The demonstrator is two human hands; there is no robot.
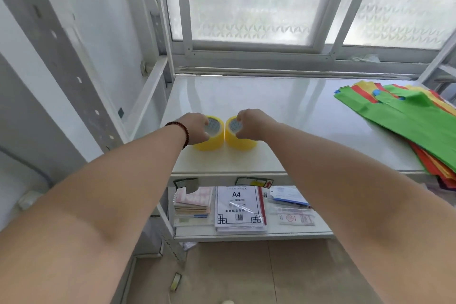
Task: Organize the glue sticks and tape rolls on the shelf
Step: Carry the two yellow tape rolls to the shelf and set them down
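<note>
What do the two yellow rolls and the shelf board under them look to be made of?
Left tape roll and right tape roll: glossy translucent yellow plastic film, light glowing through the wound layers; core material unclear. Shelf board: smooth white, glossy, mirroring the window; probably painted metal or laminate.

- Left yellow translucent tape roll [209, 139], standing on its flat end on the white shelf [283, 106].
- Right yellow translucent tape roll [238, 139], likewise standing, just beside it.

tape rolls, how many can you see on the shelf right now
2. The left tape roll is under the left hand, and the right tape roll is beside it under the right hand, near the front edge of the white shelf. The arms could hide others.
</note>
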